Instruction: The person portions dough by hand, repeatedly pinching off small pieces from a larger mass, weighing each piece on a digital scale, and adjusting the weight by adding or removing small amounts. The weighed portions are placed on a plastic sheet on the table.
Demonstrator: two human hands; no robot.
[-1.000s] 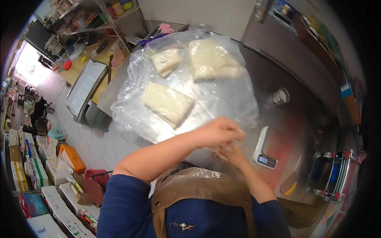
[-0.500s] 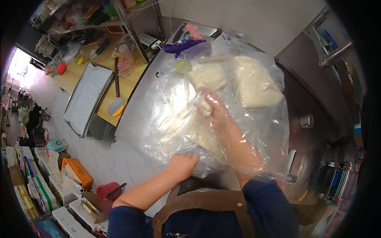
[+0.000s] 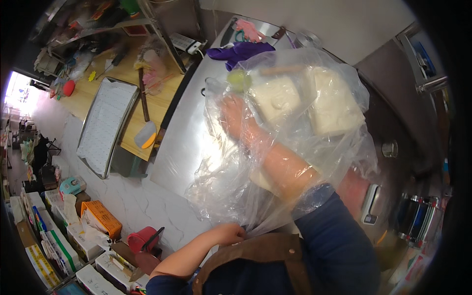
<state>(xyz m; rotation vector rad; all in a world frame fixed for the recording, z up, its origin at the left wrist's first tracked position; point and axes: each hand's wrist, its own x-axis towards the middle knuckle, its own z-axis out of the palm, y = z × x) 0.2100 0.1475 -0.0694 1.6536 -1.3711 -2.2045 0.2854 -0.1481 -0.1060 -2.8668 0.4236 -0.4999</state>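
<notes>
A large sheet of clear plastic (image 3: 221, 196), possibly an opened bag, spreads over the metal worktop (image 3: 169, 152). My left hand (image 3: 230, 234) is closed on its near edge, close to my apron. Reaching in under the plastic, my right hand (image 3: 234, 115) is low over the worktop; glare and folds hide its fingertips and anything in them. To its right, a pale block of dough (image 3: 276, 101) and a bigger one (image 3: 337, 105) show through the sheet. More pale dough (image 3: 260, 178) lies partly behind my right forearm. Beyond the blocks are a wooden rod (image 3: 282, 70) and a yellow-green round item (image 3: 239, 79).
Purple cloth (image 3: 241, 53) and pink gloves (image 3: 250, 30) lie at the worktop's far end. On the wooden table to the left are a lined baking tray (image 3: 107, 125) and a spatula (image 3: 145, 135). Boxes and an orange basket (image 3: 101, 217) stand lower left; a scale (image 3: 370, 205) is at right.
My right hand has moved farther away and left under the plastic; the dough piece seen in it before is no longer visible there. My left hand has drawn the sheet's edge closer to my apron.
</notes>
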